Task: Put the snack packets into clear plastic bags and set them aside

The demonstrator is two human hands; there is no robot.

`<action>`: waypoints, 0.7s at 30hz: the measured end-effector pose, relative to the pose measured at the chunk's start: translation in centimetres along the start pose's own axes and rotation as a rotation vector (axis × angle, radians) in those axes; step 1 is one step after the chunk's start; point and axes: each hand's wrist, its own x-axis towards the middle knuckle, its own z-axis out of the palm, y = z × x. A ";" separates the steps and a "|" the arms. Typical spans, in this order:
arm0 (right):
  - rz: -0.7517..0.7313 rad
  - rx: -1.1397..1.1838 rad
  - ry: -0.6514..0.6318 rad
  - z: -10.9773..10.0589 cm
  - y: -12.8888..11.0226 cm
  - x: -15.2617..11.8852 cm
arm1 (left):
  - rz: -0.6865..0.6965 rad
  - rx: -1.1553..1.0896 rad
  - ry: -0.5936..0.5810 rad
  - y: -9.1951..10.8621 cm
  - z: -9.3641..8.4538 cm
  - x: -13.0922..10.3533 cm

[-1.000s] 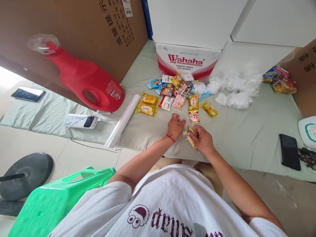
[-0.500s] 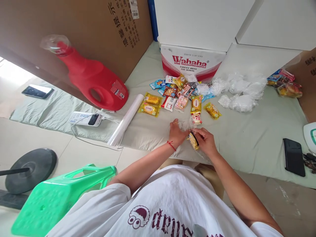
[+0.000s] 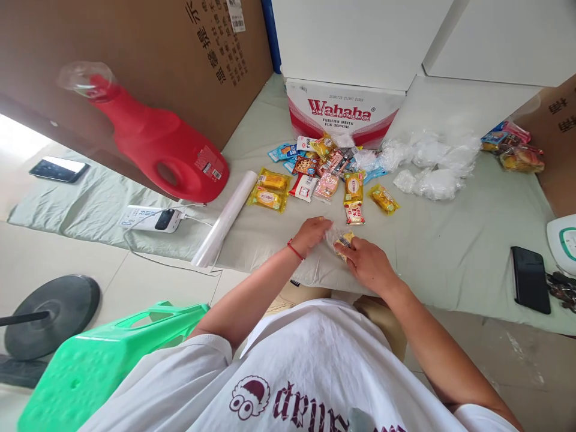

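Note:
My left hand (image 3: 314, 235), with a red string at its wrist, pinches the edge of a clear plastic bag (image 3: 332, 234). In my right hand (image 3: 368, 261) is a small yellow-wrapped snack (image 3: 344, 245), held at the mouth of the bag or partly within it; which one I cannot tell. Beyond my hands lies a pile of wrapped snacks (image 3: 330, 165). A red and white packet (image 3: 354, 213) and a yellow packet (image 3: 383, 199) lie nearest. Two yellow packs (image 3: 269, 189) sit left of the pile.
Clear bags (image 3: 432, 162) lie right of the pile, before a Wahaha carton (image 3: 344, 112). A plastic roll (image 3: 227, 219), red jug (image 3: 171, 156) and power bank (image 3: 152, 218) are left. A black phone (image 3: 531, 279) lies right, a green stool (image 3: 103, 360) lower left.
My left hand has moved slightly left and away from my right hand. The snack has shifted up and left with my right fingers, closer to the bag. The view has shifted slightly.

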 end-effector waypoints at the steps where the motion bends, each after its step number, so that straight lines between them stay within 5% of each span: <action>1: 0.001 0.003 -0.004 -0.1 -0.1 0.1 | 0.025 -0.016 -0.013 0.3 0.4 -0.4; 8: 0.001 0.126 0.029 0.1 -0.1 -1.0 | 0.372 0.135 -0.020 0.8 3.8 -3.6; 12: -0.098 0.398 0.134 0.8 0.9 -3.9 | 0.312 0.138 -0.129 0.5 4.4 -4.5; 15: -0.135 0.691 0.202 1.7 1.8 -5.7 | 0.265 0.282 -0.104 0.3 4.8 -4.7; 21: 0.245 1.216 0.362 3.3 2.0 -7.0 | 0.322 0.472 0.187 -0.1 7.0 -4.9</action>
